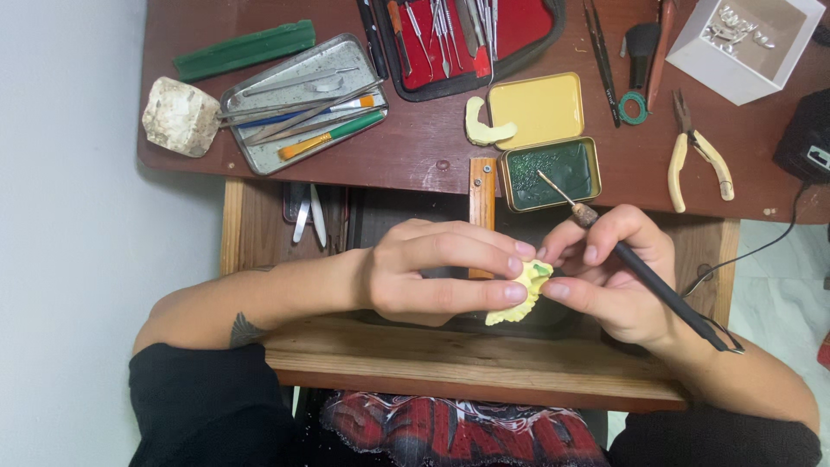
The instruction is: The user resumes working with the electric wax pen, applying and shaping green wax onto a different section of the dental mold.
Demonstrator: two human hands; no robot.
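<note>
Yellow cast: a small pale-yellow dental model (516,307), lumpy and irregular at its lower edge, with a dab of green on its upper side; it sits in mid-air between the two hands, above the wooden bench edge (467,359).

Left hand: the left hand (432,272) comes in from the left and pinches the cast, fingertips closed on its upper and near sides, thumb hidden from here.

Right hand: the right hand (609,272) touches the cast's right side with its fingertips and, in the same grasp, holds a black corded wax tool (644,277) like a pen (its thin metal tip points up and away).

Tool tip: it lies over the green wax tin (551,173), though I cannot tell whether it touches the wax.

Green wax tin: open, rectangular, filled with dark green wax, just beside its yellow lid (536,108).

Pale arch piece: a cream curved bit (484,125) lies touching the lid's left side.

Metal tray: a grey tray (303,102) at the left holds long instruments, one with a green and orange handle.

White lump: a rough plaster block (180,115) sits near the tray's left end, with a green bar (245,49) above.

Red case: a case (471,39) of steel picks at the top.

Pliers: cream-handled pliers (696,156) lie well to the right, below a white box (745,43).
</note>
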